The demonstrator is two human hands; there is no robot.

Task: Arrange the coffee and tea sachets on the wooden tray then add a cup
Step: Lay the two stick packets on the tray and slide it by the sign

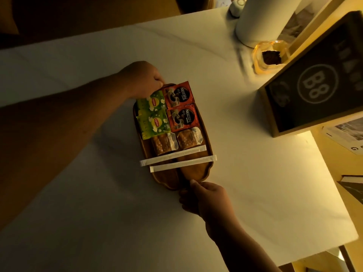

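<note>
The wooden tray (pixel 202 174) lies lengthwise near the middle of the pale surface (pixel 255 173), and both hands are on its ends. The left hand (pixel 140 79) is curled around the far end, fingers closed on the rim beside the far tea sachet (pixel 152 103). The right hand (pixel 209 199) pinches the near end, thumb on top of the rim and fingers tucked under.

Two green tea sachets sit on the left side of the tray, the near one (pixel 155 123) overlapping its neighbour, and two red coffee sachets (pixel 179 94) (pixel 183 116) sit on the right. Nearer lie two wrapped biscuits (pixel 165 144) (pixel 189 137), then two white paper sticks (pixel 172 156) (pixel 183 163) laid crosswise, their ends overhanging the tray edges.

The step seems to be squaring or shifting the tray. It is best kept flat and slid, not lifted, since the sticks (only balanced across the rim) could roll off with any tilt. Moving both ends together would keep the sachet rows aligned. The bare wood at the near end looks the likeliest spot for a cup, though none is in view.
</note>
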